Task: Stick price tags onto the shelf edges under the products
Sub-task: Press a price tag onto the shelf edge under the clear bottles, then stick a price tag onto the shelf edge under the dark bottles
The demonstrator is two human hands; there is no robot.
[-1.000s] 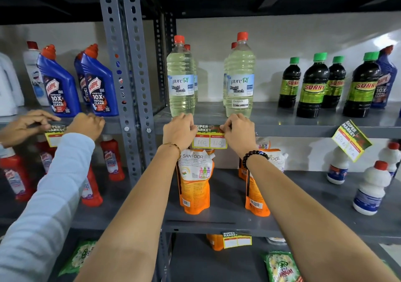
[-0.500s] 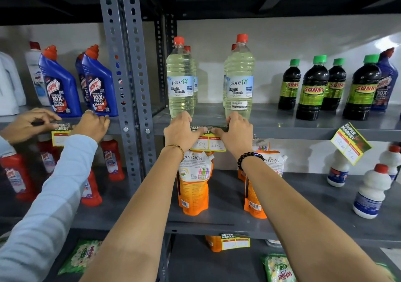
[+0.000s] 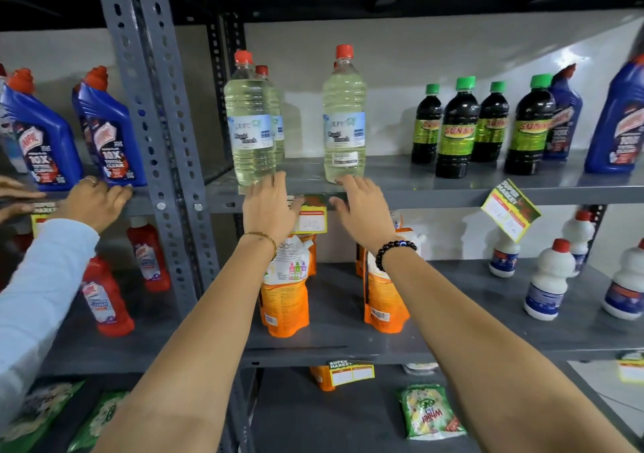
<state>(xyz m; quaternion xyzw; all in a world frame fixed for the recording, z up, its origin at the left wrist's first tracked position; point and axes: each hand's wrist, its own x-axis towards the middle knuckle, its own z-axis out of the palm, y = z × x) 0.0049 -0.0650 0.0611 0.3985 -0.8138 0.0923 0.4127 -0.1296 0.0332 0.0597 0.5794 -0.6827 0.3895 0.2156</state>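
The left hand [image 3: 270, 205] lies flat with fingers spread against the grey metal shelf edge [image 3: 418, 199], covering the left part of the yellow-and-red paper price tag [image 3: 312, 218], which hangs on that edge below the two clear plastic bleach bottles with red caps [image 3: 344, 118]. The right hand [image 3: 362, 208], at 3 o'clock from the tag, is open too, fingers loosely spread and gripping nothing, its thumb close beside the tag's upper right corner; whether it touches is unclear. At 6 o'clock from the tag stand orange refill pouches [image 3: 285, 296]. At 9 o'clock, another person's hand in a pale blue sleeve [image 3: 96, 205] rests on the neighbouring shelf edge beneath blue toilet-cleaner bottles [image 3: 111, 132]. At 3 o'clock, farther along, a second yellow tag [image 3: 510, 210] hangs tilted.
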